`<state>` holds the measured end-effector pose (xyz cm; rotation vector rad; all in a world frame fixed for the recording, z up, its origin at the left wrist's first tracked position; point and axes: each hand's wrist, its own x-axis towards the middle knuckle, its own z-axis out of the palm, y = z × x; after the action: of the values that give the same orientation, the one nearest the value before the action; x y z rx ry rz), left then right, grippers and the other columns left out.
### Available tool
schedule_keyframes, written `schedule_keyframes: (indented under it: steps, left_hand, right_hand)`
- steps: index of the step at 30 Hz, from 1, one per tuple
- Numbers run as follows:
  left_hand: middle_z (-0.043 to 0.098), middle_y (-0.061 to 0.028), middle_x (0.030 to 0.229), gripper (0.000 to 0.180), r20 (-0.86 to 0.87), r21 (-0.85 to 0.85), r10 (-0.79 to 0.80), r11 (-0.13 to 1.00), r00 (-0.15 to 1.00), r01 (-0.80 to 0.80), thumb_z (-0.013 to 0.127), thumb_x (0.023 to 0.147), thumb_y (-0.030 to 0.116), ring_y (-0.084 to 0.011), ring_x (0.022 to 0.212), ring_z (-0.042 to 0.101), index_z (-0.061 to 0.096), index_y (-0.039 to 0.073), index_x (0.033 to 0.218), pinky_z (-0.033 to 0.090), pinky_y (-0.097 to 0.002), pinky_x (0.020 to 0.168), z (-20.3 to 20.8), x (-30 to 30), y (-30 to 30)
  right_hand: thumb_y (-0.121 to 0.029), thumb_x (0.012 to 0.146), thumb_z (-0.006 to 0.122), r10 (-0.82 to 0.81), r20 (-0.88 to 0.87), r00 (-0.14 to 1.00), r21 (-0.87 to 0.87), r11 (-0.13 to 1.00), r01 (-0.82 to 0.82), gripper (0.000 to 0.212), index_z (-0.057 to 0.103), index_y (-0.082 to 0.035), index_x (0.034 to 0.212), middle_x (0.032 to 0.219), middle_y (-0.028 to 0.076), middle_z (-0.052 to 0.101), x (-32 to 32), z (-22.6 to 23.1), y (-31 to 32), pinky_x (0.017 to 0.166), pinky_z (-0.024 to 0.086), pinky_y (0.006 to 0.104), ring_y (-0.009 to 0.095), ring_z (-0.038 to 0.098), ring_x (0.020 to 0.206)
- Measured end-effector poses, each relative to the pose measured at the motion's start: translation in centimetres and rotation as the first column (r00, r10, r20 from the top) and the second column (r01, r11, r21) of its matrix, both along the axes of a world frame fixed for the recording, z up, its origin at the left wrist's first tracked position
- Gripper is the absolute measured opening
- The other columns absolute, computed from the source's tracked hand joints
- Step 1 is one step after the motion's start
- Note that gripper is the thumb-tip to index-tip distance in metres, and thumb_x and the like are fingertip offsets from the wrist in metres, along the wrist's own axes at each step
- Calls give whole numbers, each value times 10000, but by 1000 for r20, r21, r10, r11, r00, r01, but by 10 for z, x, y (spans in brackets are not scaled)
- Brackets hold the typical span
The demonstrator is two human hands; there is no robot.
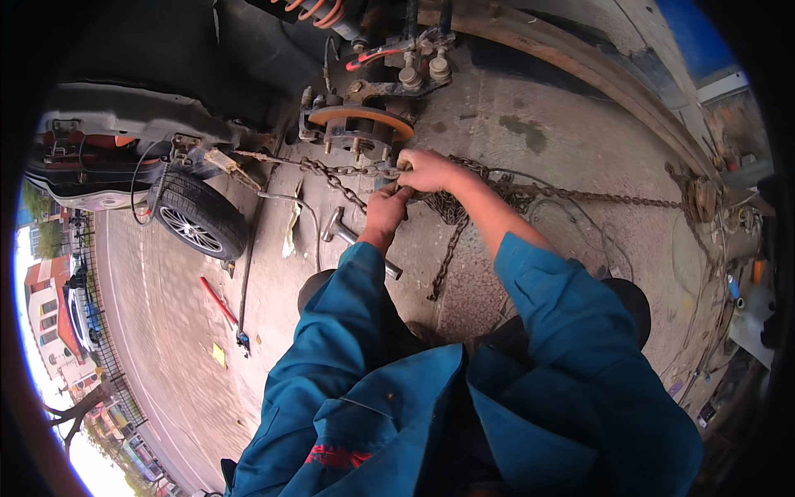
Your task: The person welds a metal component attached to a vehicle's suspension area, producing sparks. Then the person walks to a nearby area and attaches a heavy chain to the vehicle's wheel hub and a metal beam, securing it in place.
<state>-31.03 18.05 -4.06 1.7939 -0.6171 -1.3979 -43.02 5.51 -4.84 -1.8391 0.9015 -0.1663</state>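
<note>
A rusty chain (338, 173) runs taut from a pull clamp (233, 168) on the car body toward my hands. My right hand (429, 171) is closed round the chain, its fingertips over the links. Just below and left of it, my left hand (386, 214) is closed on a second, slacker length of chain (352, 195); the exact grip is partly hidden by the fingers. A heap of chain (451, 207) hangs under my right wrist, with a loose end (445, 269) dangling down. Another taut length (613, 198) continues right to a rusty anchor (705, 201).
Ahead is a bare brake disc (362, 122) with studs, below an orange coil spring (316, 10). A wheel (197, 217) stands at left. A hammer (335, 225) lies by my left forearm, a red bar (218, 300) farther left. A curved rusty beam (571, 62) spans the upper right.
</note>
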Motion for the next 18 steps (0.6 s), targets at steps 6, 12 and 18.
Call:
schedule_keyframes:
  steps: [6,12,18]
  left_hand:
    - [679,-11,833,263,-21,-147,236,960,972,-236,649,1033,256,-103,687,591,725,25,1135,459,-275,587,20,-24,1]
    - [729,-41,1013,299,-105,-259,278,919,955,-296,610,1064,248,-118,837,629,673,-2,1215,505,-285,772,37,-47,4]
    - [721,-64,1068,251,-16,-333,173,928,985,-168,589,1079,182,-120,924,634,650,-24,1208,515,-287,820,28,-43,7]
  right_hand:
    - [-427,930,712,-531,163,832,-377,746,550,439,703,-11,1067,1006,205,745,-37,-13,33,811,553,451,335,720,958]
    - [-705,983,516,-736,82,672,843,411,347,636,749,-117,1052,912,22,731,-31,-3,100,624,492,347,179,637,711]
    - [-424,973,685,-927,-43,372,930,99,355,370,727,-82,1106,968,53,721,-5,-1,99,680,532,349,178,666,781]
